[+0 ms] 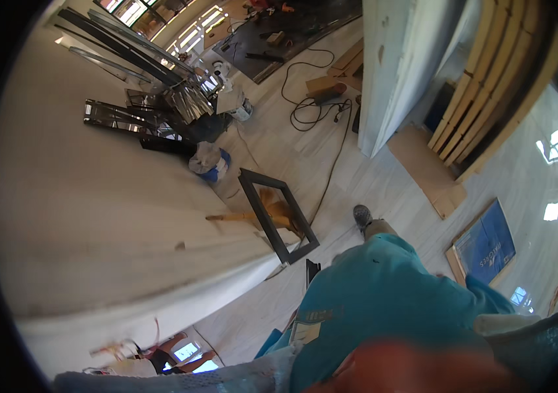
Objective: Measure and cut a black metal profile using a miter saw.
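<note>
Neither of my hands can be made out; the teal shirt (384,301) and grey cloth at the lower edge fill the near part of the picture. Below the shirt, one dark shoe (361,216) stands on the pale floor. Nearest on the left, a black rectangular frame (266,216) stands tilted by the low white wall. Yellowish wooden pieces (236,217) show beside it and through its opening. A short black profile piece (312,270) sticks out past the shirt's left side; whether anything holds it is hidden.
Black and silver metal profiles (128,49) lean at the far left, near a bucket (243,110). A black cable (321,118) crosses the floor. Stacked timber-edged panels (482,85) and a blue box (486,245) stand right. Another person (161,360) appears lower left.
</note>
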A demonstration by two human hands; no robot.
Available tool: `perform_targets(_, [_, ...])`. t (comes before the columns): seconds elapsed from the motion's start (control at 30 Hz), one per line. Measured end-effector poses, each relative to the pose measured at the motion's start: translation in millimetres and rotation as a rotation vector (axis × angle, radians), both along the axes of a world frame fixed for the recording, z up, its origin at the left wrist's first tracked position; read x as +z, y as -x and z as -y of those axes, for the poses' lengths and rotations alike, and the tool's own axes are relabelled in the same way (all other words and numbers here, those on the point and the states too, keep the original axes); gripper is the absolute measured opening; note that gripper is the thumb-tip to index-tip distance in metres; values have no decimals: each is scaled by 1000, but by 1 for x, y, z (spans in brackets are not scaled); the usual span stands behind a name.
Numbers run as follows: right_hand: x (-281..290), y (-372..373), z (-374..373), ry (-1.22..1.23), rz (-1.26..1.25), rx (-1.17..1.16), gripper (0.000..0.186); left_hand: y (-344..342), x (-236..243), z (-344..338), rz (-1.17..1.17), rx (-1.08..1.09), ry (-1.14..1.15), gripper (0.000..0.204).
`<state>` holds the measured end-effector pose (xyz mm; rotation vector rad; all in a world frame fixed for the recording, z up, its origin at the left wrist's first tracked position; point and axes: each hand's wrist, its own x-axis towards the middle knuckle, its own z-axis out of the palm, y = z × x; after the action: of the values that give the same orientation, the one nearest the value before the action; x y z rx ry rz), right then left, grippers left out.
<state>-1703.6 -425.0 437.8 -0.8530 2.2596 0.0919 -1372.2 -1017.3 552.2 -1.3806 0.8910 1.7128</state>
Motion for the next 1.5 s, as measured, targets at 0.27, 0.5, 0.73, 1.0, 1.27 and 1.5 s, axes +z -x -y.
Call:
perform_targets(0.27, [107,381,579,837,861,-1050,22,196,30,162,18,-13,11,52])
perform_targets(0.5, [116,522,761,697,786,-1016,30,350,19,367,-39,-110,8,51])
perform_targets(0.73, [90,625,772,443,721,-1429,26,510,21,538,-50,-228,33,50])
perform_targets(1.0, [33,806,912,458,623,-1329,17,707,42,670,-75,-283,84,48])
perform_targets(1.27, [105,994,1111,629,680,-996,25,873,19,758,-111,-266,93,47])
perform_targets(1.5, [77,1142,1169,621,599,-803,33,1093,-34,882,-203,-270,44,46])
